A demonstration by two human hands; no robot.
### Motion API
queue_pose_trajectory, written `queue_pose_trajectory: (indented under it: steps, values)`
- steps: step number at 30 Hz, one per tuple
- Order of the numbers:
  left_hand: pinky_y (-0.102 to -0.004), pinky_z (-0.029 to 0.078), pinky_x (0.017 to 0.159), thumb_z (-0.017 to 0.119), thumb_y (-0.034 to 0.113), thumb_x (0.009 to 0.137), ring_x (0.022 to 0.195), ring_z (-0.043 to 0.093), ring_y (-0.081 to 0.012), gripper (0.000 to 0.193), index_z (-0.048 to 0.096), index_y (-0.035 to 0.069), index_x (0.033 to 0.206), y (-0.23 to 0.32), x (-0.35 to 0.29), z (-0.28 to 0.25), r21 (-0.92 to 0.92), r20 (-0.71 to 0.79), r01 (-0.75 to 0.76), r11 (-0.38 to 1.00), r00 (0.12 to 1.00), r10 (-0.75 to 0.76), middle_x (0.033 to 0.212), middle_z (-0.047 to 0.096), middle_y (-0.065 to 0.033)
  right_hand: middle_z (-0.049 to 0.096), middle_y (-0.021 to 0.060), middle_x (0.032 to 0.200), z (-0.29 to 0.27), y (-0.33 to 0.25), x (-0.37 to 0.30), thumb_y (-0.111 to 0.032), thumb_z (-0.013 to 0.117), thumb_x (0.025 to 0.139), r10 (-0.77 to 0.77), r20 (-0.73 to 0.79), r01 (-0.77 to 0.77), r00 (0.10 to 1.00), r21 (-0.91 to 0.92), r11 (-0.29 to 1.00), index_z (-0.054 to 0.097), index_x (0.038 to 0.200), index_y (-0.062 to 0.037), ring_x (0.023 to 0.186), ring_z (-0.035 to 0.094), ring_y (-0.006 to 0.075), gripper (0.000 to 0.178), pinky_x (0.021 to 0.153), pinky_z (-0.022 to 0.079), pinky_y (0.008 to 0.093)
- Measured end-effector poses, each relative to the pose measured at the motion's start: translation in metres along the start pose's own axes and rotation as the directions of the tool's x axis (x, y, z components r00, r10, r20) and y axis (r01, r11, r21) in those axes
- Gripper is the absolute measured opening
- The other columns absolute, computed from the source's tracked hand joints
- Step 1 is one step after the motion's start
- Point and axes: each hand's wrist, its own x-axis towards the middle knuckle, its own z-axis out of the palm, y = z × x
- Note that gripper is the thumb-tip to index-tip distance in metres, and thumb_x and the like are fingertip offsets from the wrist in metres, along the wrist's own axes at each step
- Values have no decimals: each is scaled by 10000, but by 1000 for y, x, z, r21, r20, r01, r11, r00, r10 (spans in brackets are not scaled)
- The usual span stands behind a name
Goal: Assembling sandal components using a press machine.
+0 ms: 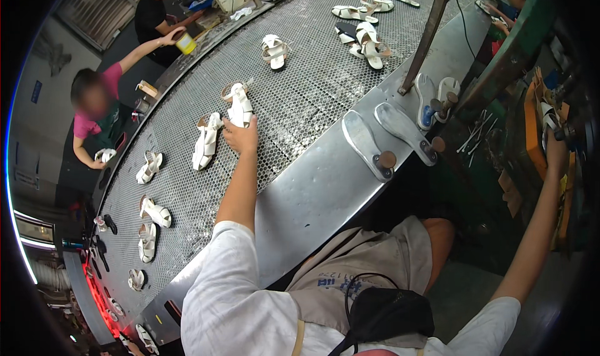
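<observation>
My left hand point(240, 137) reaches over the perforated metal conveyor, its fingers and thumb closed around the near end of a white strappy sandal point(239, 109). A second white sandal point(207, 142) lies just left of it, apart from my fingers. Far to the right, my right hand point(555, 148) is at a machine with an orange-edged part point(533, 131). Beside that hand, something with a white strap point(550, 115) shows in the machine. My right fingers are dim and partly hidden, so their grip cannot be made out.
More white sandals point(274, 51) stand spread along the conveyor point(300, 100). Metal foot-shaped plates with round knobs point(365, 140) lie on the steel ledge point(312, 200). A brown post point(428, 37) rises from this ledge. Across the conveyor, a person in pink point(103, 106) holds a yellow container point(185, 43).
</observation>
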Motion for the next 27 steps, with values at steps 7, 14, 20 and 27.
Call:
queue_pose_trajectory:
  steps: [7,14,20,27]
  values:
    - [-576,486,1110,901,426,829,1288,609,-420,1006,397,86,1631,31,25,-15,-130,-9,-67,989,998,67,1449,574,-245,778,154,1215,4,8,-19,-578,527,1078,101,62,-108,993,114,988,734,1388,-123,1021,738,385,588,834,569,529]
    - [-558,534,1109,506,335,1007,1229,656,-413,640,442,69,1586,80,-87,-201,-915,341,382,-132,904,257,1379,622,-231,738,228,1324,-40,-3,-25,-515,592,1060,16,53,-29,998,236,971,722,1374,-15,1197,696,422,604,994,539,498]
    - [-557,596,1045,576,584,968,1274,666,-455,896,375,34,1646,74,-258,-279,83,684,996,36,-83,724,1486,598,-310,671,266,1461,-16,5,-34,-543,651,1014,230,-36,-215,972,239,947,684,1419,39,1379,612,445,710,1137,489,485]
    - [-440,649,983,770,171,1009,1132,748,-322,625,508,37,1560,40,-286,-306,236,699,919,315,-385,602,1265,708,-175,707,112,1256,-31,-84,-284,-179,720,988,294,116,-129,949,991,23,664,1312,-3,1133,700,234,373,1041,549,402]
